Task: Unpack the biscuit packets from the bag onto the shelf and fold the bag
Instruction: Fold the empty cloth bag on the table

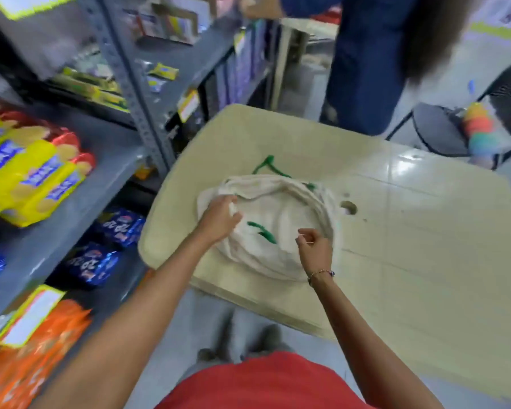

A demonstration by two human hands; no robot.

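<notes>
The left hand (219, 218) is closed on the rim of the bag (281, 219), bunching the cream cloth at its upper left edge. The right hand (314, 246) hovers at the bag's right side with the thumb and forefinger pinched together; the blur makes it impossible to tell whether a fold of cloth sits between them. A thin beaded bracelet (320, 274) circles the right wrist. The bag lies slumped and crumpled on the pale bench (410, 231), its mouth gaping upward, with one green handle (261, 231) fallen inside and another green handle (269, 165) trailing onto the bench behind it. A small round hole (348, 207) in the bench top shows just beside the bag on the right. To the left stands a grey metal shelf (101, 172), and on it lie yellow biscuit packets (33, 178) stacked side by side, well apart from the bag. Blue packets (106, 243) rest on the level below, and orange packets (27, 355) sit lower still near a yellow-edged label (31, 315). Beyond the bench, another person in dark blue clothing (369, 60) stands by the shelf, and a black chair (443, 128) on the right carries a bright multicoloured toy (481, 131).
</notes>
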